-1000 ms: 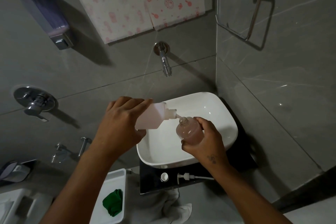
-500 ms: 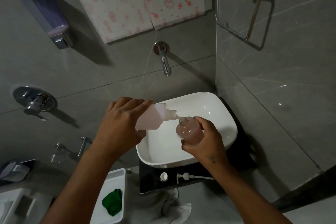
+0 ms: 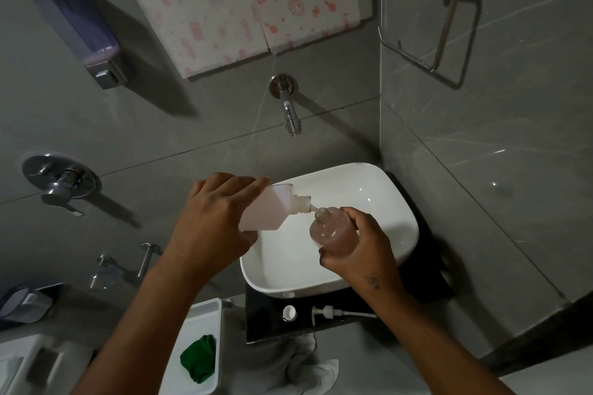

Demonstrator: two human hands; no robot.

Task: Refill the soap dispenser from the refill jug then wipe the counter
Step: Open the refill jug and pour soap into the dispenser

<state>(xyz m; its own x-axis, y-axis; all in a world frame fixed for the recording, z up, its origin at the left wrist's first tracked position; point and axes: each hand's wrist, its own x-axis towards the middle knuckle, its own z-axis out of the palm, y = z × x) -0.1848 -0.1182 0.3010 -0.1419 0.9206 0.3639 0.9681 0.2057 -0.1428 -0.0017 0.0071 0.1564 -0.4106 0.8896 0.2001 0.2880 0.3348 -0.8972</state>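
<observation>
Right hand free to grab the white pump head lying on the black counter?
Probably not yet. The right hand is gripping the clear soap dispenser bottle under the tilted white refill jug. The white pump head lies unobstructed on the black counter, just below that wrist.

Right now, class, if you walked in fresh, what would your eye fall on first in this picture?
First, the pour at centre: the left hand tips a pale refill jug so its spout meets the open neck of the pink soap bottle held by the right hand, over the white basin. Next, the removed pump head and cap on the dark counter in front, and the green cloth in a white tray lower left.
</observation>
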